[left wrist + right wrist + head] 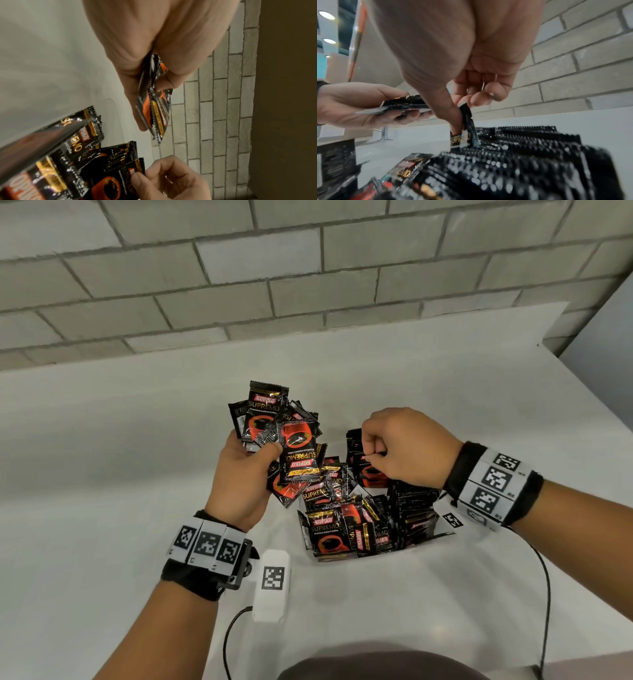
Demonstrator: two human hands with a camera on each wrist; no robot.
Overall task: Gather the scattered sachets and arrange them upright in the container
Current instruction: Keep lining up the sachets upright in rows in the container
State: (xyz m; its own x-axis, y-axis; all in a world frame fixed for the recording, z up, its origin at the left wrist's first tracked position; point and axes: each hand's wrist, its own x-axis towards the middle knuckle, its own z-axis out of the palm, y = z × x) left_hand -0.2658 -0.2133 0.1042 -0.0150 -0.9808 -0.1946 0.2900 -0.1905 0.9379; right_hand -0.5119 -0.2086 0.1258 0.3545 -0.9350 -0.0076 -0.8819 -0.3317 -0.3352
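My left hand grips a fanned bunch of sachets, at least five, raised above the white table just left of the container. My right hand pinches one sachet upright among the packed rows, too many to count. One white tagged box lies near.

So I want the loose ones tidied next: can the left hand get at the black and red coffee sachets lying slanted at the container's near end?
Probably not yet: the left hand already grips a fan of sachets. The slanted sachets lie uncovered.
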